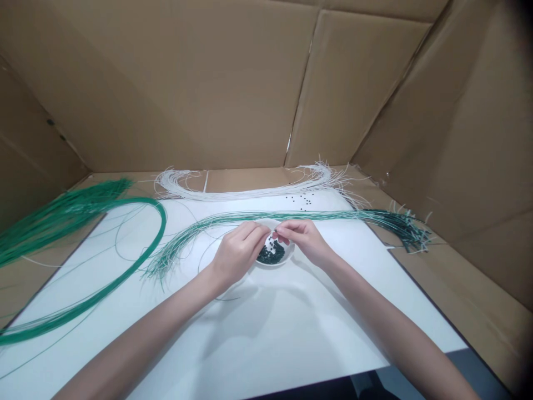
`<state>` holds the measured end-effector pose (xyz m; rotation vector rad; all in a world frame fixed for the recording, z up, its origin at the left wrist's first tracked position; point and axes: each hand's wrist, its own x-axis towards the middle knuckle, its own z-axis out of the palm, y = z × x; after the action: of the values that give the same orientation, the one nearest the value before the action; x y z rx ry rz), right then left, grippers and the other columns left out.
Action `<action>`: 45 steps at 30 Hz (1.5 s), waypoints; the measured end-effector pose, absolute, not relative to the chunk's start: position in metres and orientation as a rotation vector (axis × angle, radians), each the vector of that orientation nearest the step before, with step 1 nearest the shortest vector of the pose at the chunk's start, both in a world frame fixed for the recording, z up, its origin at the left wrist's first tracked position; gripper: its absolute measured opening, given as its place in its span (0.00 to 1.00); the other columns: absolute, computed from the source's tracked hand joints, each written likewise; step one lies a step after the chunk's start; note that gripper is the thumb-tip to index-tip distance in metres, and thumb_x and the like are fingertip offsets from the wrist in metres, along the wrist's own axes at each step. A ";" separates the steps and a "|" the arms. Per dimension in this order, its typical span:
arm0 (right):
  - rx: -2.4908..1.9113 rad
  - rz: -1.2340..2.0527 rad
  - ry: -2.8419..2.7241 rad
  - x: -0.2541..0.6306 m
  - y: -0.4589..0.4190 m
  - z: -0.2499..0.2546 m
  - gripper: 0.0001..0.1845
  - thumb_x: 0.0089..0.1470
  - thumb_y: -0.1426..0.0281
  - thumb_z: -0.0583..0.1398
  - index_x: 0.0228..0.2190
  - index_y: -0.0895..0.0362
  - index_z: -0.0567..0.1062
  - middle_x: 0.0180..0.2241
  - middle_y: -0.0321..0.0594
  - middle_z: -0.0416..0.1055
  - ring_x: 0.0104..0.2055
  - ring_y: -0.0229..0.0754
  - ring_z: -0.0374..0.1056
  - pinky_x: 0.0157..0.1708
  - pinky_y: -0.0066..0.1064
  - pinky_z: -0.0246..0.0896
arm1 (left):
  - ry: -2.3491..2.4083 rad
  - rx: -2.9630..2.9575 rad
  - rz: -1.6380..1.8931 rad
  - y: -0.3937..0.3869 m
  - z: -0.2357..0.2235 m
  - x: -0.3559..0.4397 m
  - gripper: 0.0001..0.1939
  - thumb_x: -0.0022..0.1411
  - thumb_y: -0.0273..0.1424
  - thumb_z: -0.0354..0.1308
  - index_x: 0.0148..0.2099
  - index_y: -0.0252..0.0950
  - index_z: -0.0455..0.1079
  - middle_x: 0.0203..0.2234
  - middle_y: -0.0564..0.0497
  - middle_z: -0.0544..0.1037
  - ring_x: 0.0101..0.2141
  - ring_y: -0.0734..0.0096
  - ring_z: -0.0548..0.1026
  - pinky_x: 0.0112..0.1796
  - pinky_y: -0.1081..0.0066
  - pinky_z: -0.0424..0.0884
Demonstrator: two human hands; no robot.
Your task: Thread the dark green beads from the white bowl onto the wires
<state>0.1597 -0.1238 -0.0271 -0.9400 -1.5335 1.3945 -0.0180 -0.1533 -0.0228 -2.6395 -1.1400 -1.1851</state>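
Note:
Both hands meet over a white bowl [287, 256] of small dark beads [270, 253]. My left hand [239, 250] is closed in a pinch above the bowl's left side, on what looks like a thin strand [228, 299] whose loose part shows below the wrist. Opposite it, the fingers of my right hand [302, 236] are pinched together, with a tiny dark bead [275, 231] at their tips. The fingertips of the two hands are very close; whether they touch is too small to tell. Behind the bowl lies a bundle of green-and-white strands with dark right ends [395, 225].
A bundle of white strands [250, 194] lies along the back. Several loose beads [306, 201] are scattered before it. At left, a thick bundle of green strands [154, 244] curves across the white tabletop [266, 344]. Cardboard walls [187, 83] stand at the back and sides.

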 end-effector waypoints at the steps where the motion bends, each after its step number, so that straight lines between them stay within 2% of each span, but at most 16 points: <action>1: -0.941 1.394 -1.534 0.160 -0.124 -0.027 0.09 0.43 0.65 0.61 0.21 0.59 0.75 0.21 0.36 0.70 0.22 0.32 0.58 0.23 0.26 0.53 | -1.141 -2.639 -1.182 -0.153 -0.023 -0.018 0.07 0.61 0.26 0.46 0.38 0.35 0.65 0.30 0.51 0.73 0.32 0.74 0.69 0.35 0.73 0.65; 45: -0.967 1.348 -1.556 0.158 -0.126 -0.023 0.09 0.42 0.66 0.61 0.21 0.59 0.76 0.21 0.37 0.71 0.22 0.32 0.60 0.22 0.25 0.52 | -1.274 -2.671 -1.264 -0.153 -0.023 -0.017 0.05 0.61 0.27 0.47 0.37 0.36 0.64 0.29 0.52 0.70 0.31 0.76 0.69 0.34 0.76 0.64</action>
<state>0.1579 -0.1259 -0.0231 -0.9667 -1.5557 1.3482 -0.0171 -0.1529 -0.0233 -2.6712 -1.2737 -1.2645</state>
